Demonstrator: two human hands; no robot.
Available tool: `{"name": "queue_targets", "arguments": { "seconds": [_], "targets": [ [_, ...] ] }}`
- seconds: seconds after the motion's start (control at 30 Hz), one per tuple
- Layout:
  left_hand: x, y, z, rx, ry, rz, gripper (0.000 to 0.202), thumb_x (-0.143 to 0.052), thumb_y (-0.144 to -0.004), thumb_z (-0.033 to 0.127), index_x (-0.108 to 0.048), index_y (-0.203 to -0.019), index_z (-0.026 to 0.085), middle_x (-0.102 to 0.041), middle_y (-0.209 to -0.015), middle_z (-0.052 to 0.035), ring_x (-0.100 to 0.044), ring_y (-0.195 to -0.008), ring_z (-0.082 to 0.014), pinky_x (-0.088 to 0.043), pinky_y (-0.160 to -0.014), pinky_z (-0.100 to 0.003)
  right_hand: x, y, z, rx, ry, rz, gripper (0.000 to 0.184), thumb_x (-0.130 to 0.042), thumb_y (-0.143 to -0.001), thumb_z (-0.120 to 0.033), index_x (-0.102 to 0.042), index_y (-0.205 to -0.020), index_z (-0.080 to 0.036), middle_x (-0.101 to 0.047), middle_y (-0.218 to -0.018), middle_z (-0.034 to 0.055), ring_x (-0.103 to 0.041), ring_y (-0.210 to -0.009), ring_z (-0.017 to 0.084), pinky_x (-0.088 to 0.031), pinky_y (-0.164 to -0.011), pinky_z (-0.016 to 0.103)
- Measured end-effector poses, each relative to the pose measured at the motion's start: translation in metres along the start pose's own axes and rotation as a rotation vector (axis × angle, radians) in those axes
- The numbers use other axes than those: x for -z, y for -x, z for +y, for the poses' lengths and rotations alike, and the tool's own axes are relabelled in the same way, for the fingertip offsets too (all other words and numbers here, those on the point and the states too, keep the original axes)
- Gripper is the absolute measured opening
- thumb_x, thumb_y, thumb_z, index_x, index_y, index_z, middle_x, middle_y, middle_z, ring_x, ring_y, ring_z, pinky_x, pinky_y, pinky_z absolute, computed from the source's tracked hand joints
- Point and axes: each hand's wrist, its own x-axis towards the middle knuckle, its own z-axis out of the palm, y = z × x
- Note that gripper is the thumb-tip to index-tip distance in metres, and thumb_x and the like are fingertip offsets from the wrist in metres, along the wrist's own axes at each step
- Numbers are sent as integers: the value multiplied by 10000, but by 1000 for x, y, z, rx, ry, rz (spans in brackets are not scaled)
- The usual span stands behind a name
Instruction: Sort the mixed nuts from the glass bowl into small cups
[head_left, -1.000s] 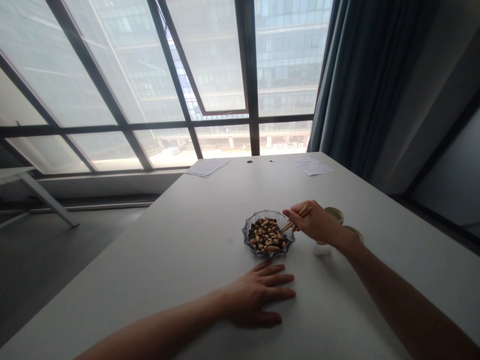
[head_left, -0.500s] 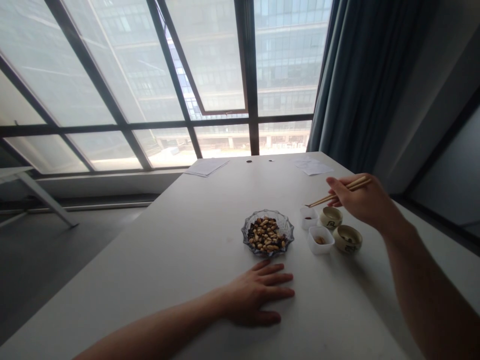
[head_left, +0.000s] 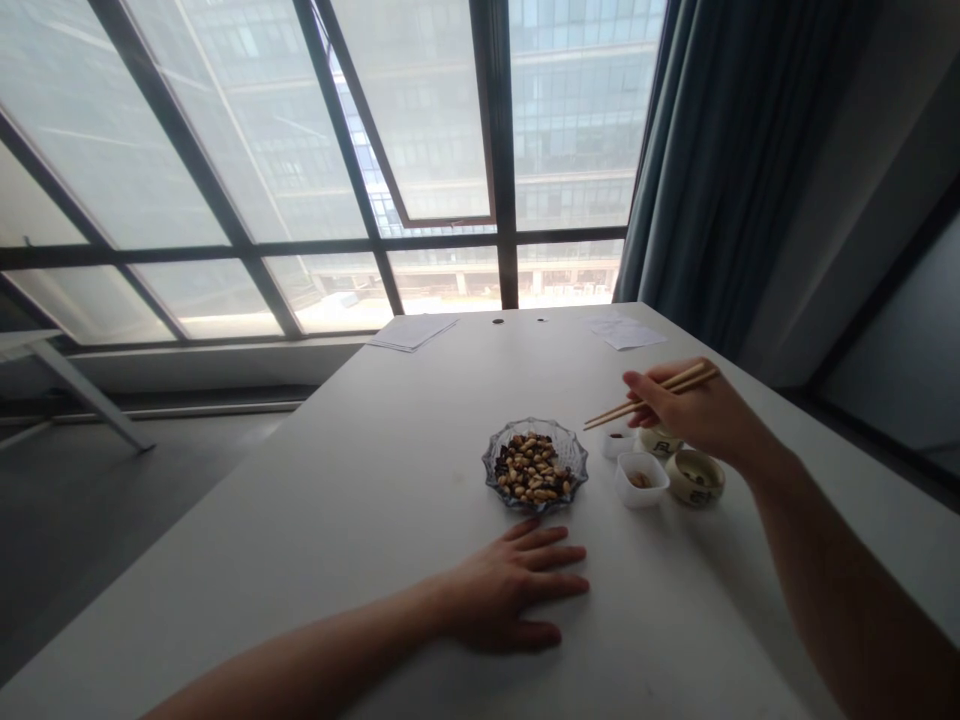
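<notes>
My right hand [head_left: 694, 412] was clenched around the chopsticks [head_left: 645, 398], pinched between thumb and fingers near their thick ends, which I judge gave the tips reach and a fine pinch. The sticks slanted down to my left, tips in the air between the dish [head_left: 489, 463] and the far cup [head_left: 616, 441]; I could not tell whether anything sat between the tips. The dish held mixed nuts [head_left: 534, 468], pale and dark together. Right of it stood the near cup [head_left: 621, 482] with something pale inside, and two bowls [head_left: 695, 477], the farther one partly hidden under my hand; all stood close together, likely so each was a short carry. My left hand [head_left: 517, 590] lay flat on the table [head_left: 375, 480] just before the dish, fingers spread, grasping nothing, apart from the glass, probably bracing me.
</notes>
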Motion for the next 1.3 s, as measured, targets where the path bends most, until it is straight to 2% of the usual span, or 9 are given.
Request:
{"name": "queue_targets", "arguments": {
  "seconds": [0.13, 0.23, 0.33, 0.63, 0.77, 1.17, 1.3],
  "targets": [
    [-1, 0, 0, 0, -16, -1, 624, -583, -986, 529, -462, -1558, 309, -379, -1656, -36, -287, -1549, -360, -155, -1282, -552, -28, 7, -9, 19, 49, -188, 433, -656, -928, -550, -656, -683, -193, -740, -649, 79, -758, -639, 260, -554, -531, 286],
    [-1, 0, 0, 3, -21, -3, 618, -573, -992, 536, -460, -1557, 312, -377, -1657, -30, -284, -1551, -355, -164, -1280, -551, -44, 8, -8, 51, 134, -241, 492, -650, -928, -558, -584, -603, -195, -701, -593, 61, -742, -608, 242, -504, -500, 265],
    [-1, 0, -1, -4, -23, -5, 625, -578, -988, 538, -459, -1557, 309, -382, -1655, -38, -285, -1550, -363, -167, -1278, -554, -52, 5, -4, 64, 146, -280, 501, -640, -934, -574, -600, -617, -188, -711, -618, 61, -744, -611, 228, -499, -500, 253],
    [-3, 0, -2, -13, -29, 16, 618, -583, -986, 534, -473, -1548, 302, -391, -1650, -39, -288, -1549, -359, -160, -1280, -545, -55, 5, -1, 41, 132, -270, 456, -669, -926, -552, -642, -661, -183, -738, -643, 58, -757, -623, 221, -511, -507, 233],
    [-3, 0, -2, -14, -37, 9, 621, -582, -987, 534, -471, -1549, 297, -387, -1653, -39, -292, -1548, -358, -164, -1278, -548, -58, 3, 1, 13, 110, -278, 466, -674, -919, -549, -618, -636, -183, -729, -633, 56, -762, -633, 224, -503, -498, 224],
    [-2, 1, -1, -4, -24, 11, 618, -587, -986, 531, -475, -1549, 303, -389, -1651, -41, -290, -1549, -359, -162, -1279, -550, -58, 4, 0, 81, 199, -220, 473, -606, -967, -498, -651, -621, -178, -717, -593, 48, -723, -579, 203, -443, -499, 239],
    [-3, 0, -1, -9, -18, 8, 625, -588, -984, 528, -473, -1553, 297, -383, -1654, -48, -287, -1549, -361, -163, -1279, -549, -44, 8, -8, 84, 182, -159, 464, -598, -967, -511, -679, -657, -175, -738, -625, 72, -742, -614, 243, -473, -498, 259]
  ]
}}
